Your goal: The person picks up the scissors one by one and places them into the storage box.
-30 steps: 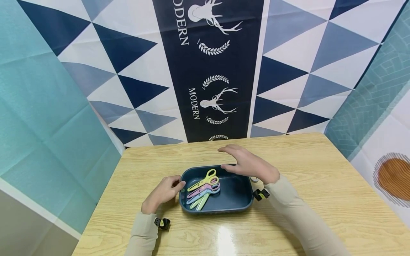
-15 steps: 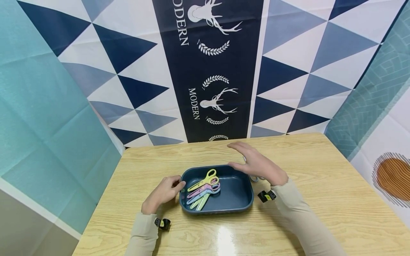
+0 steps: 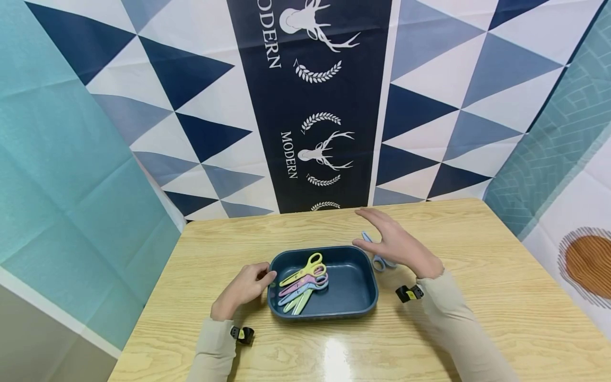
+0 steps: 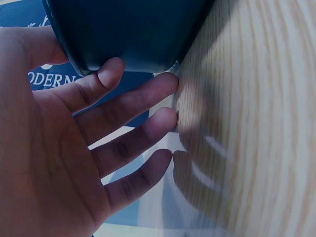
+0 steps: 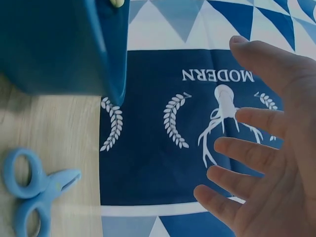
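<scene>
A dark blue rectangular tray [image 3: 352,289] sits mid-table in the head view. Its left end holds overlapping scissors: a yellow pair [image 3: 305,269] on top, then pink [image 3: 296,285], light blue [image 3: 302,292] and green [image 3: 300,302] ones. My left hand [image 3: 245,286] pinches the tray's left rim, thumb over the edge; its other fingers spread below the wall in the left wrist view. Beyond the tray's right end, blue scissors [image 5: 42,190] lie on the table. My right hand [image 3: 393,244] hovers over them with fingers extended and nothing held, covering part of them in the head view.
The light wood table [image 3: 477,265] runs back to a patterned cloth backdrop [image 3: 324,116]. Teal cloth [image 3: 81,175] hangs along the left side. Another cloth panel [image 3: 549,154] stands on the right. A small black device [image 3: 242,334] is strapped at each wrist.
My right hand has drawn rightward from above the tray's back right corner, uncovering more of the blue scissors on the table. The left hand and tray stay put.
</scene>
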`<state>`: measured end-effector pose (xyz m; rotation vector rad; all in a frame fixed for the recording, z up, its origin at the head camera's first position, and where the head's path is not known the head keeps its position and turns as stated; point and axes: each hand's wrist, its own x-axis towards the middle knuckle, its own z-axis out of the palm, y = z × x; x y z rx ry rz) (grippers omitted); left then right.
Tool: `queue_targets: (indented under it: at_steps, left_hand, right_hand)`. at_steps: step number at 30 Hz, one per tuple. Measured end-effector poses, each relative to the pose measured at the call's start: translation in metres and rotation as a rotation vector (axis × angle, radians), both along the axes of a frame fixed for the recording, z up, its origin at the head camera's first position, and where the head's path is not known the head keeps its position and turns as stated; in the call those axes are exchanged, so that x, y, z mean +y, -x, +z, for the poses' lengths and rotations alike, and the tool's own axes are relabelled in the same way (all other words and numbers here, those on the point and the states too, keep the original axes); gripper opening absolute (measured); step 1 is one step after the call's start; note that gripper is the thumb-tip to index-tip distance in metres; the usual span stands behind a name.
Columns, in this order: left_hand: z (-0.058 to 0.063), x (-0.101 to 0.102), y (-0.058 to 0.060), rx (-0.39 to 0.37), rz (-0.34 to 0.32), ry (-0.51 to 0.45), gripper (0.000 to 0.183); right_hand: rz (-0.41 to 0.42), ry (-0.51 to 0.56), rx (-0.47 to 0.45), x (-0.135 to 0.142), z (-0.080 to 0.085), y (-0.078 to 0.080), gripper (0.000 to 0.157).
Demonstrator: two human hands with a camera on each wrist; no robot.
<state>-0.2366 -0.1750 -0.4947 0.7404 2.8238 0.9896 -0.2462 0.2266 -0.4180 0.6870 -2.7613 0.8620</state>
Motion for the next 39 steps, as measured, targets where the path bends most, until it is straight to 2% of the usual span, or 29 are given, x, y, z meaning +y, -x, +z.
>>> queue_targets:
  at_steps: [18, 24, 32, 39]
  left_hand:
    - [-0.002, 0.0, 0.0, 0.016, -0.004, -0.004, 0.033]
    - [-0.003, 0.0, 0.0, 0.02, -0.015, -0.014, 0.033]
    - [-0.002, 0.0, -0.001, -0.005, 0.005, -0.003, 0.033]
    - [-0.001, 0.0, -0.001, -0.011, 0.005, -0.01, 0.034]
  right_hand:
    - [-0.077, -0.032, -0.063, 0.032, -0.021, 0.001, 0.093]
    - [-0.077, -0.027, -0.071, 0.043, -0.031, 0.0, 0.095]
    - [-0.068, -0.04, -0.08, 0.053, -0.046, -0.003, 0.097]
    - [-0.075, -0.051, -0.076, 0.057, -0.054, -0.006, 0.095]
